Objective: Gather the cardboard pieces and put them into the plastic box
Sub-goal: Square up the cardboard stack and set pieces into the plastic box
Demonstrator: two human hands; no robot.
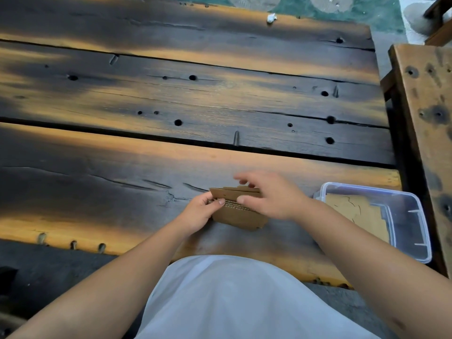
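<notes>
A stack of brown cardboard pieces (238, 214) is held just above the near plank of the wooden table. My left hand (199, 212) grips the stack's left end, thumb on top. My right hand (270, 195) covers the stack's right side, thumb pressed on the front edge and fingers curled over the back. A clear plastic box (404, 216) stands at the table's near right corner, right of my right forearm, with more cardboard pieces (354, 209) lying flat inside it.
The dark plank table (195, 99) stretches away from me, with holes and gaps between boards. A small white scrap (271, 18) lies at its far edge. A wooden bench (425, 99) stands to the right, close to the box.
</notes>
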